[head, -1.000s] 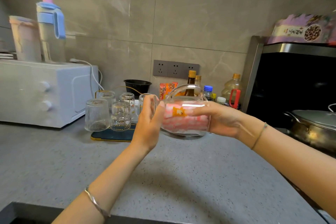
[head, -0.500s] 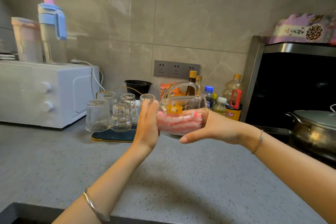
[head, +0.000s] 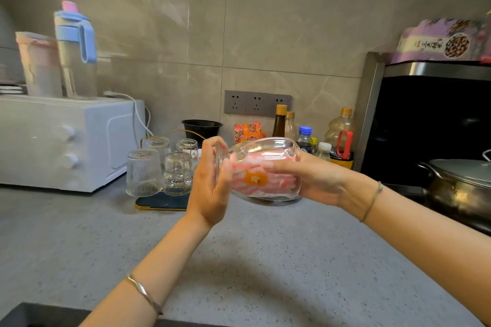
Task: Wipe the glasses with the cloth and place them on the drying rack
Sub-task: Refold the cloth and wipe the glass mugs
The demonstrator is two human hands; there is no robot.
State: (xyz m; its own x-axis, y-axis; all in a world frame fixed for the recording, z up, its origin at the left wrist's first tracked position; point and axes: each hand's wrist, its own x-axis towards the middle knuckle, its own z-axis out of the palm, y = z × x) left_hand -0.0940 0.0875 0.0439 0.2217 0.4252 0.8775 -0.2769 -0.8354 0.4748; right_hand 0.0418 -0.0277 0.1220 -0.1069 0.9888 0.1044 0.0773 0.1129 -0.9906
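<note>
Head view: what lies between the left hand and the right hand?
A clear glass on its side, with the pink-and-white cloth stuffed inside. The left hand and right hand hold it, as the head view shows.

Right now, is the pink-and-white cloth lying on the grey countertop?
No: the pink-and-white cloth is stuffed inside the clear glass vessel that the left hand and right hand hold above the grey countertop.
</note>
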